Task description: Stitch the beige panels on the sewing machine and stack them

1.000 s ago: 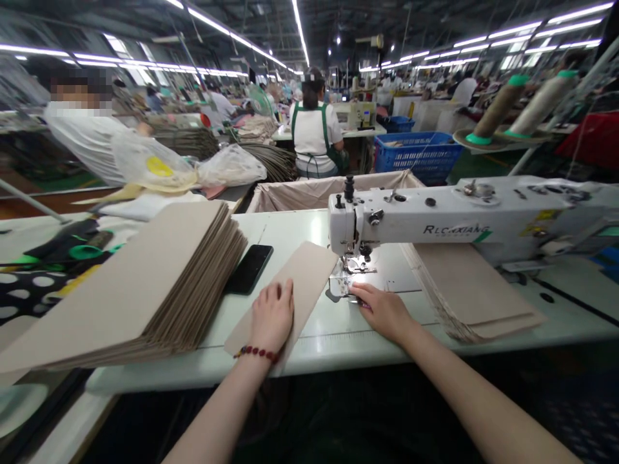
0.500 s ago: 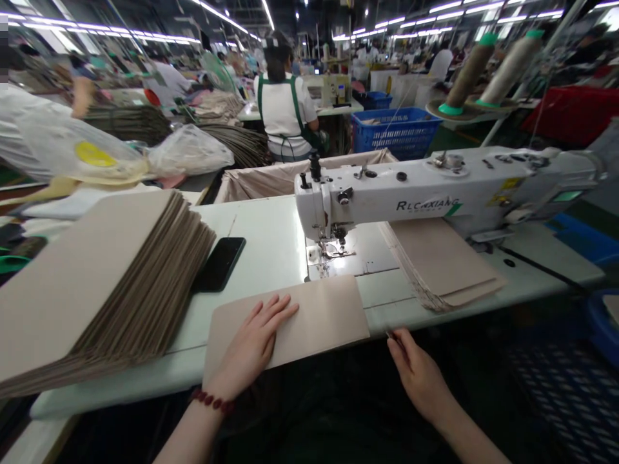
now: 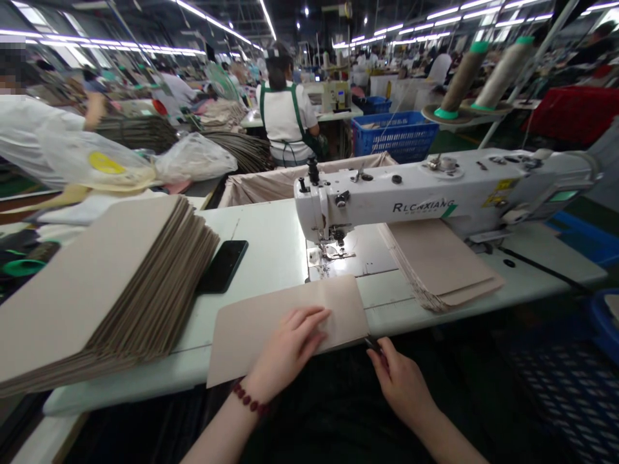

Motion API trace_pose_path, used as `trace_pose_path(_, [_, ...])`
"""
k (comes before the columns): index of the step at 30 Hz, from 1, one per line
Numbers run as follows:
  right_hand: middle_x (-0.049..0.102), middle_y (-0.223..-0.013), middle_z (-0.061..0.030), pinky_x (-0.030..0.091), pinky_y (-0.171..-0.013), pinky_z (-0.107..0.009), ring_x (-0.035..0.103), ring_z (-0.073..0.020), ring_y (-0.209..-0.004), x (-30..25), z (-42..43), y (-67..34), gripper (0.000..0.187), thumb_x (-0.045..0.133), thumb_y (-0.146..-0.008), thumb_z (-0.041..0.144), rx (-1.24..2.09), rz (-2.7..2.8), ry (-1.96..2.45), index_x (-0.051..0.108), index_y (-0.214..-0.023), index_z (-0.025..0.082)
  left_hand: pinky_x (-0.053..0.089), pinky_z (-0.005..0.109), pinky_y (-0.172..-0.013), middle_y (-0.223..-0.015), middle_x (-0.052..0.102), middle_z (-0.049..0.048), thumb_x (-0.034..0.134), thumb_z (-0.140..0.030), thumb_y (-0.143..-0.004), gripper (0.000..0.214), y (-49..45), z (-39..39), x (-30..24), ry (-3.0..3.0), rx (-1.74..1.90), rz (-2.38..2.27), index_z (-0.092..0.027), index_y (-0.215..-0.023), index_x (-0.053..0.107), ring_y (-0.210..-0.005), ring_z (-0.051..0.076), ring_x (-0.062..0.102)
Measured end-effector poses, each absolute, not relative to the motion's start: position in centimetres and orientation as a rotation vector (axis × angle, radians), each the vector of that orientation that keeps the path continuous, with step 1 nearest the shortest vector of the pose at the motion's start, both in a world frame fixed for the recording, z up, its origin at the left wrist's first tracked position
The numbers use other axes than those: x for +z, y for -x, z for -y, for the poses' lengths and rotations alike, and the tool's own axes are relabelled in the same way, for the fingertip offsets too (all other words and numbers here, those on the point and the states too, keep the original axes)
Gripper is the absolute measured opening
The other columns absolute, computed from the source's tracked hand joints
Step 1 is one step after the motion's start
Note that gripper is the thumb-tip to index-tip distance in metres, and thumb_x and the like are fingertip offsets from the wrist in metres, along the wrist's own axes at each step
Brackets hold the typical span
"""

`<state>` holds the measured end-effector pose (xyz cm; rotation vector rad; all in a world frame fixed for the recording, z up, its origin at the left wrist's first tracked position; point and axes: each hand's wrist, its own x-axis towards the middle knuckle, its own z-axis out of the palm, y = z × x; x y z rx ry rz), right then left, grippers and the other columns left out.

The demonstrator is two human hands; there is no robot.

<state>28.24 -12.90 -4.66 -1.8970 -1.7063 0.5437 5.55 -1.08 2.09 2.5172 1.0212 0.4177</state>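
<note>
A beige rectangular fabric panel (image 3: pixel 261 328) lies on the table's front edge, below the sewing machine's needle area. Palm down, my left hand (image 3: pixel 293 338) rests on the panel's middle with its fingers stretched out. At the panel's lower right corner, my right hand (image 3: pixel 399 377) is closed around a small dark tool (image 3: pixel 373 344) that looks like thread snips. Its tip is at the corner; the rest is hidden by my fingers. The white sewing machine (image 3: pixel 411 196) stands just behind. Under its arm lies a small pile of similar panels (image 3: pixel 440 258).
A tall stack of beige panels (image 3: pixel 97 277) fills the table's left side, with a black phone (image 3: pixel 224 266) beside it. A cloth-lined bin (image 3: pixel 261 187) stands behind the table. A co-worker (image 3: pixel 285 109) sits ahead near a blue crate (image 3: pixel 394 134); thread cones (image 3: pixel 464 80) stand at right.
My left hand has slid right across the panel. My right hand has moved left, bringing the dark snips to the panel's corner. The panel has hardly moved.
</note>
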Motion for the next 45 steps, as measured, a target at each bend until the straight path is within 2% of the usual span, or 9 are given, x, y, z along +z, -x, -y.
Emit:
trace_pose_path(9, [0.064,-0.071,-0.0008,0.036,-0.053,-0.026,0.065,-0.0193,-0.062,-4.3,12.4,-28.4,0.020,0.033,-0.099,0.035,0.514,1.697,1.880,0.047,-0.094,0.022,0.048,0.038,-0.082,-0.099,0.055,0.0054,0.054,-0.021,-0.092,0.013,-13.2,2.9,0.3,-2.491,0.498,-0.941,-0.024,-0.103,0.060,-0.094,0.022,0.051])
trace_pose_path(14, [0.065,-0.072,-0.0007,0.036,-0.053,-0.026,0.066,-0.0195,-0.064,-4.3,12.0,-28.3,0.019,0.033,-0.099,0.034,0.521,1.690,1.873,0.047,-0.097,0.022,0.046,0.038,-0.078,-0.091,0.054,0.0045,0.054,-0.019,-0.091,0.007,-13.3,3.2,0.4,-2.431,0.500,-1.042,-0.020,-0.084,0.055,-0.089,0.022,0.049])
trace_pose_path(24, [0.064,-0.067,-0.0007,0.033,-0.052,-0.026,0.065,-0.0194,-0.060,-4.0,11.8,-28.1,0.025,0.030,-0.100,0.033,0.465,1.719,1.944,0.048,-0.087,0.022,0.044,0.038,-0.082,-0.091,0.057,0.0050,0.055,-0.021,-0.091,0.008,-13.1,3.6,1.0,-2.338,0.503,-0.970,-0.021,-0.085,0.059,-0.090,0.022,0.051])
trace_pose_path(30, [0.061,-0.064,0.0006,0.038,-0.053,-0.026,0.064,-0.0189,-0.060,-3.4,11.8,-29.2,0.025,0.030,-0.100,0.034,0.490,1.620,1.913,0.049,-0.088,0.023,0.039,0.035,-0.102,-0.122,0.055,0.0030,0.057,-0.038,-0.090,0.021,-8.0,1.4,5.4,-2.274,0.246,-0.569,-0.024,-0.079,0.069,-0.116,0.021,0.048])
trace_pose_path(33, [0.064,-0.070,-0.0004,0.043,-0.056,-0.026,0.065,-0.0188,-0.064,-2.7,11.6,-29.5,0.025,0.036,-0.098,0.038,0.474,1.615,1.863,0.053,-0.105,0.021,0.035,0.038,-0.106,-0.131,0.049,0.0041,0.040,-0.040,-0.097,0.031,-4.5,-0.9,5.2,-2.306,0.304,-0.960,-0.026,-0.098,0.068,-0.123,0.022,0.044])
trace_pose_path(35, [0.069,-0.082,-0.0021,0.047,-0.062,-0.027,0.067,-0.0193,-0.072,-2.5,11.3,-29.3,0.034,0.041,-0.096,0.039,0.466,1.703,1.806,0.049,-0.124,0.022,0.030,0.046,-0.108,-0.134,0.046,0.0093,0.050,-0.046,-0.092,0.038,-2.7,-2.2,4.1,-2.375,0.363,-1.327,-0.024,-0.121,0.056,-0.126,0.028,0.042])
trace_pose_path(38, [0.071,-0.099,-0.0032,0.052,-0.068,-0.031,0.069,-0.0207,-0.079,-2.7,10.7,-28.7,0.049,0.044,-0.093,0.029,0.411,1.875,1.765,0.036,-0.141,0.026,0.035,0.049,-0.099,-0.122,0.051,0.0161,0.069,-0.054,-0.074,0.071,-1.3,-3.0,2.7,-2.416,0.276,-1.613,-0.015,-0.129,0.046,-0.116,0.034,0.047])
trace_pose_path(42, [0.072,-0.098,-0.0032,0.054,-0.064,-0.033,0.069,-0.0220,-0.075,-3.0,10.2,-28.5,0.056,0.041,-0.091,0.022,0.332,1.963,1.782,0.031,-0.145,0.027,0.045,0.034,-0.071,-0.089,0.058,0.0079,0.062,-0.047,-0.081,0.030,-1.3,-1.6,3.4,-2.370,0.146,-1.618,-0.018,-0.087,0.058,-0.081,0.025,0.059])
trace_pose_path(45, [0.072,-0.098,-0.0026,0.054,-0.062,-0.029,0.070,-0.0206,-0.075,-2.6,10.5,-29.5,0.051,0.040,-0.094,0.026,0.322,1.961,1.722,0.034,-0.144,0.028,0.042,0.027,-0.063,-0.083,0.058,0.0029,0.045,-0.039,-0.092,0.023,-0.7,0.4,6.8,-2.356,0.161,-1.569,-0.022,-0.081,0.055,-0.069,0.018,0.058])
